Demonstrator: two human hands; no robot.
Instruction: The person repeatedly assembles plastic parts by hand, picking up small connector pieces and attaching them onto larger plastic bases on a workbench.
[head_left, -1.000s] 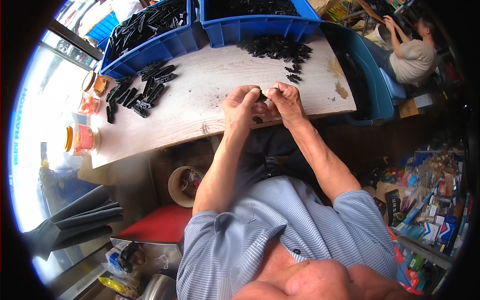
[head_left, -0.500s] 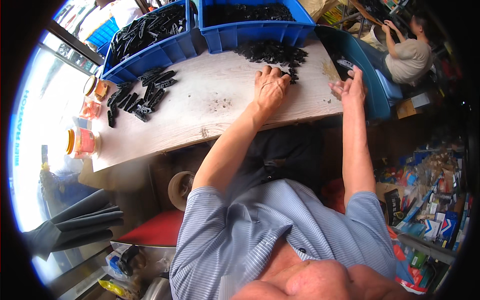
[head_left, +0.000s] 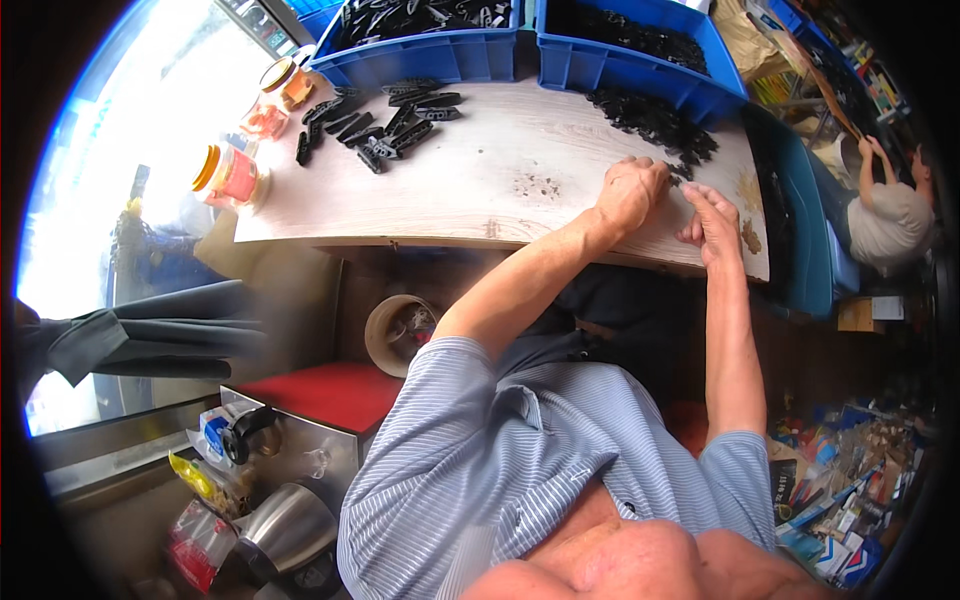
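Observation:
My left hand is over the tabletop, its fingers curled together at the near edge of a pile of small black plastic parts. Close against its right side is my right hand, thumb and forefinger reaching toward the left fingertips, the other fingers folded in. A dark bit shows between the two hands, too small to name. What each hand grips is hidden. Several long black plastic pieces lie loose on the left part of the table.
Two blue bins at the back hold black parts: long pieces in the left bin, small ones in the right bin. A teal tub stands beyond the table's right edge. Jars line the left edge. A person sits at far right.
My right hand has come from the teal tub's edge, where a long piece showed by its fingers, to beside my left hand. Its spread fingers have folded. The view has shifted.

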